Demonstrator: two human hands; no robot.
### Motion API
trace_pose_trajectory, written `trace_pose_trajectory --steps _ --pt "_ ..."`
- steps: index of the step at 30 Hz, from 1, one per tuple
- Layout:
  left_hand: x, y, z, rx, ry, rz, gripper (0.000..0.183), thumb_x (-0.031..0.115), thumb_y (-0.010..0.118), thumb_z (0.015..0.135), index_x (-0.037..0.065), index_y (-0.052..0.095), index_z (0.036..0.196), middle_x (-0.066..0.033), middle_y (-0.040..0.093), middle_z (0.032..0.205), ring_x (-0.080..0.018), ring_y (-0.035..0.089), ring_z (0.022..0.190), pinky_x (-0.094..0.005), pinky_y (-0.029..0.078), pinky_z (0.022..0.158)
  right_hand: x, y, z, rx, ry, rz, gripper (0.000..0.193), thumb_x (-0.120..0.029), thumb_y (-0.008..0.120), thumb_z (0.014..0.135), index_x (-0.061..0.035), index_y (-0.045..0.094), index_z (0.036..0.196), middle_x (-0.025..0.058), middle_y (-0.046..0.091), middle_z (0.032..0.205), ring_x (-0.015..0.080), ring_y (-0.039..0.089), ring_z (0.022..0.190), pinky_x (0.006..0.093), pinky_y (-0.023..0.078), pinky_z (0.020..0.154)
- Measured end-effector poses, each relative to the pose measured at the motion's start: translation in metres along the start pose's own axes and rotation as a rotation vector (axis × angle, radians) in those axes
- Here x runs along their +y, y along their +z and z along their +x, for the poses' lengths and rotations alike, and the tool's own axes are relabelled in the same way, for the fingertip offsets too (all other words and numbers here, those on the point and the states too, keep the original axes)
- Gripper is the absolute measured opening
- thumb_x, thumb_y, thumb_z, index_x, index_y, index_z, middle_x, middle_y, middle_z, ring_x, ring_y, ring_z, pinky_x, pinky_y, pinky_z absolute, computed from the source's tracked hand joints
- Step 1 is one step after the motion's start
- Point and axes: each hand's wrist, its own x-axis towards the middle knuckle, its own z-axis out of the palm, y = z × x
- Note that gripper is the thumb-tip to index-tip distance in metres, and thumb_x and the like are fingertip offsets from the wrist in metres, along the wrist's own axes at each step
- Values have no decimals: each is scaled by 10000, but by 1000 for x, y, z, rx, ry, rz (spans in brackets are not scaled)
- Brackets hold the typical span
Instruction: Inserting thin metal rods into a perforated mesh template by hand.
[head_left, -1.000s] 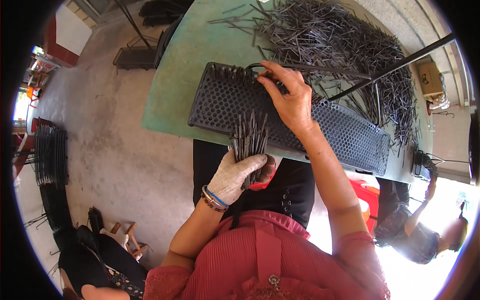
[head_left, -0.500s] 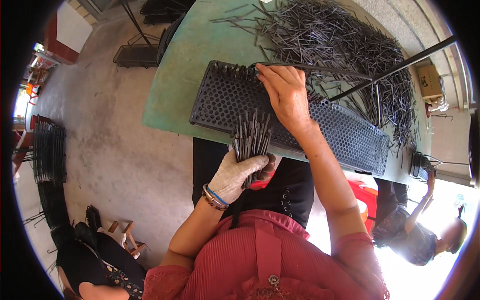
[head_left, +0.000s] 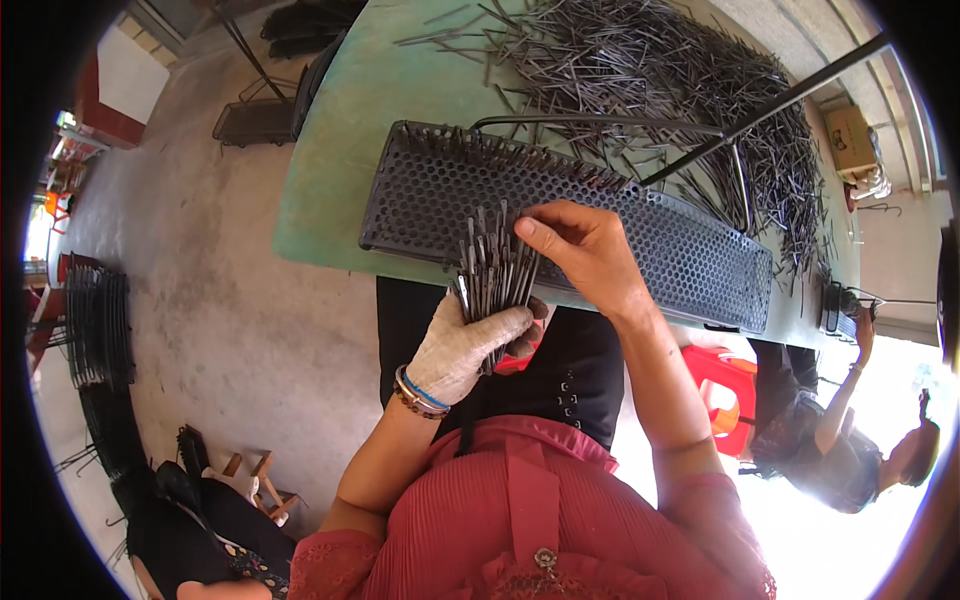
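Observation:
My left hand [head_left: 470, 345], in a pale knitted glove, is wrapped round a bundle of thin dark rods [head_left: 494, 262] that stand up out of the fist. Bare, my right hand [head_left: 590, 250] is at the bundle's upper right side, thumb and forefinger brought together by the rod tips; what is between them is hidden. Behind both hands a long black perforated rack [head_left: 430, 205] lies on the green table. Several rods [head_left: 540, 158] stick up from the holes along its far edge, while most of the nearer holes hold none.
Loose dark rods [head_left: 660, 80] are heaped across the far side of the green table [head_left: 335, 160]. A black metal bar frame [head_left: 790, 95] rises by the rack. Another person [head_left: 840, 445] sits at the right; a red stool [head_left: 718, 400] stands nearby. Black racks [head_left: 98, 325] are stacked at left.
My right hand has come back from the rack's far edge to the rod bundle. More of the far row of rods shows now. My left hand keeps its hold on the bundle.

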Motion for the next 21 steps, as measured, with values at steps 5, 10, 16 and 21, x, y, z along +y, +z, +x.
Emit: trace_pose_trajectory --steps 5,10,16,21 --pt "-2 4 1 49 -10 121 149 51 652 886 -52 659 994 -91 691 851 -139 669 729 -250 560 641 1 -8 -2 -10 89 91 233 -169 705 898 40 697 1002 45 698 827 55 585 739 215 469 645" --pt "-10 -11 7 12 -51 119 224 79 637 888 -29 613 1083 -106 686 978 -157 666 797 -298 573 704 -16 -11 7 199 -11 182 210 -126 634 934 37 665 1062 73 714 911 91 620 768 231 484 695" --pt "-9 -5 4 27 -95 1 234 94 629 896 -39 612 1087 -119 688 985 -163 674 801 -310 576 700 -16 -8 42 404 -353 -136 215 -87 639 931 55 626 1092 78 714 931 101 654 855 224 510 782" --pt "-8 -7 3 39 -88 6 236 93 628 894 -40 613 1088 -125 690 992 -171 680 809 -316 579 703 -12 -2 52 474 -415 -221 195 -97 691 885 27 655 1031 84 710 846 82 613 729 248 495 683"
